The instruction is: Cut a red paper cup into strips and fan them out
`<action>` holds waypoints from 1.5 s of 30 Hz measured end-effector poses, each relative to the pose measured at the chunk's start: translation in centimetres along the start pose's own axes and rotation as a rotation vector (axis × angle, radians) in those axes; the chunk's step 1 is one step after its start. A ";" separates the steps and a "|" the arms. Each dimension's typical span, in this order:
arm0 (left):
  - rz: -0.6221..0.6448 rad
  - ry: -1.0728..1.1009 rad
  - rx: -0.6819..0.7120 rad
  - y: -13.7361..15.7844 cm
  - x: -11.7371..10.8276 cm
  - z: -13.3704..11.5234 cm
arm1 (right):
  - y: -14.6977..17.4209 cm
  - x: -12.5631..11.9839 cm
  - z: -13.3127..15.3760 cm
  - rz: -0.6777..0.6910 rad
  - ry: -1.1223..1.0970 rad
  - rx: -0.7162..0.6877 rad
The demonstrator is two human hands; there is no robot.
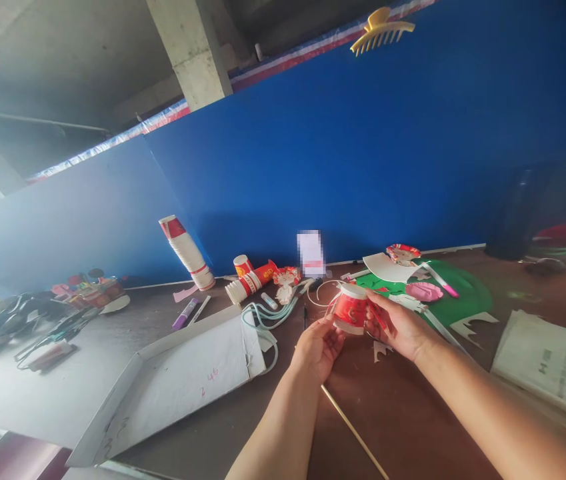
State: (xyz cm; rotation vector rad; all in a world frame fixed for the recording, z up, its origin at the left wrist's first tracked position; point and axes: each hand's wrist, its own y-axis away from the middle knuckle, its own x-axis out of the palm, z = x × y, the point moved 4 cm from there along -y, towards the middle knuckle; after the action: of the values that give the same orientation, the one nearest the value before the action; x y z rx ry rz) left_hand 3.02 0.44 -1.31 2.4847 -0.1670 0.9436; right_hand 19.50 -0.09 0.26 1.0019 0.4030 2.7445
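Note:
A red paper cup (351,308) is held upside down above the brown table, its white base facing up. My left hand (319,347) pinches it at the lower left side. On the cup's right side, the fingers of my right hand (399,325) are closed around it; a red piece (379,316) shows between them, and I cannot tell whether it belongs to the cup. Beneath my left wrist a thin wooden stick (353,430) lies on the table. A loop of thin white cord (319,293) is just behind the cup.
To the left lies a shallow white cardboard box lid (183,380). Stacked paper cups (186,252), a purple marker (185,313) and coiled pale cable (283,319) stand behind. Green paper (467,293) with cut scraps and a booklet (557,360) are right. A blue partition (363,147) closes the back.

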 end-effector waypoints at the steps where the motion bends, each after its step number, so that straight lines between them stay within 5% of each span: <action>1: 0.010 -0.014 0.014 0.0 0.1 0.0 | 0.0 0.0 0.0 0.010 -0.010 0.010; 8: 0.103 0.010 0.079 0.4 0.7 -0.4 | -0.1 0.1 0.0 0.067 -0.021 0.016; 20: 0.053 0.126 0.038 0.4 0.9 -0.3 | -0.5 0.5 -0.7 0.169 0.071 -0.029; 38: 0.030 -0.098 0.073 0.2 0.5 -0.3 | 0.6 0.9 -0.3 -0.029 0.144 -0.002; 45: 0.132 -0.414 0.381 1.3 2.0 -1.1 | 0.6 1.2 -0.2 0.041 0.167 -0.014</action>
State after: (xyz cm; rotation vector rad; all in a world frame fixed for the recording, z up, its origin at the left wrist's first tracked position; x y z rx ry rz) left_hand 3.52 -0.02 1.21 3.0351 -0.3129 0.5317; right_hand 18.37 -0.41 1.02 0.7888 0.3916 2.8746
